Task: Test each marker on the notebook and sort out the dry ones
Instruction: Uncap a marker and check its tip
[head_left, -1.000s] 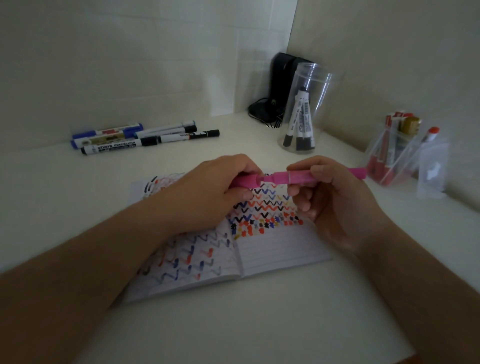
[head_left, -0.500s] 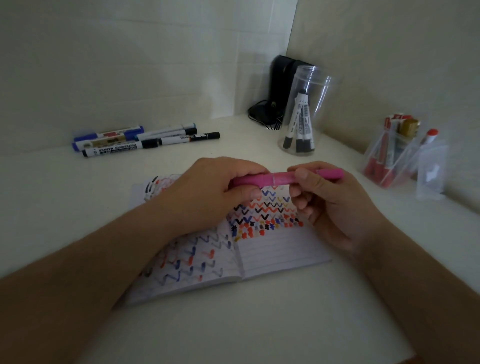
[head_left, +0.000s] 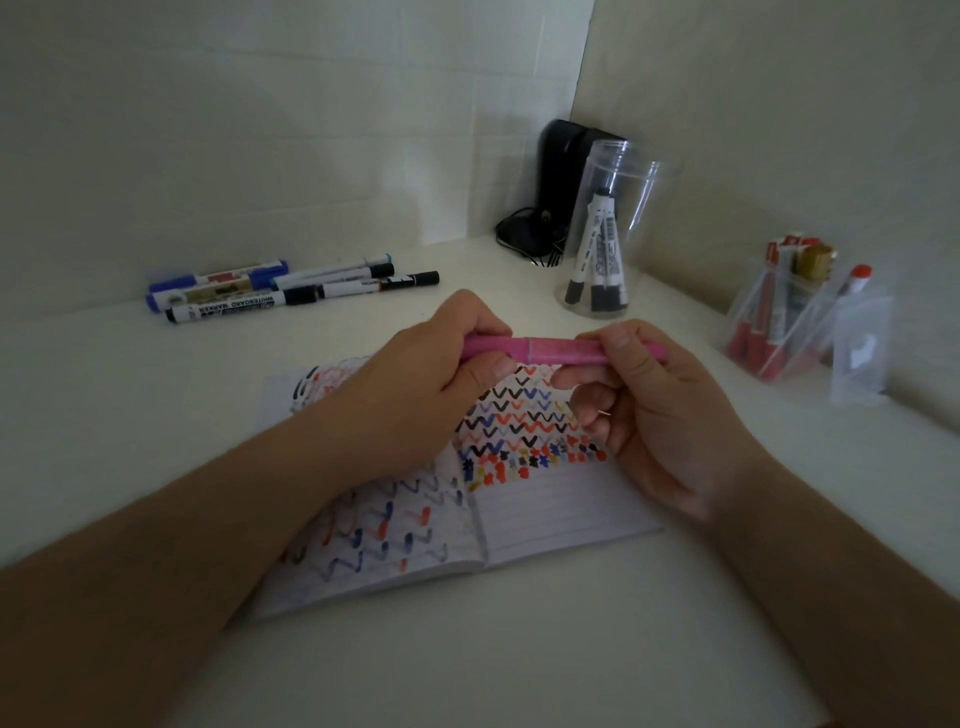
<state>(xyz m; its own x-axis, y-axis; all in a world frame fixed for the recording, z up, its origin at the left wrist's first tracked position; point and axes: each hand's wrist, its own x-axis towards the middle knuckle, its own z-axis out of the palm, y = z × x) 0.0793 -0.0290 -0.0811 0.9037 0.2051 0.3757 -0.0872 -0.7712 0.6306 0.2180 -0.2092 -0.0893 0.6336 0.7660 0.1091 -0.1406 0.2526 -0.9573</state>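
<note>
Pink marker (head_left: 550, 351) held level above the far edge of the open notebook (head_left: 561, 512), clear of the page. Left hand (head_left: 415, 384) curled round one end of the marker, thumb underneath; right hand (head_left: 660, 410) pinches the other end between thumb and forefinger, remaining fingers loosely curled below. A seam shows near the middle of the barrel, just notebook-side of neither hand; cap and body appear joined, and which half is the cap cannot be told. Handling estimate: light, rigid plastic tube, smooth and slightly slippery, not fragile; the cap is likely a friction fit, so it wants a straight pull along the axis with a firm grip either side of the seam, no bending. Hold the body half near the seam for writing control. Risk: a sudden release when the cap lets go, with the tip smearing fingers or page. Notebook is thin and limp, lies flat on the bench (head_left: 493, 665), both pages already carrying zigzag test marks in several colours; ruled space remains on the near part of the right page. Beyond the notebook to the left lies a row of whiteboard markers (head_left: 291, 288) on the bench; beyond it to the right stands a clear cup (head_left: 618, 228) with markers inside, and further right a clear holder (head_left: 779, 322) with red ones. Which group is the dry pile cannot be told
</note>
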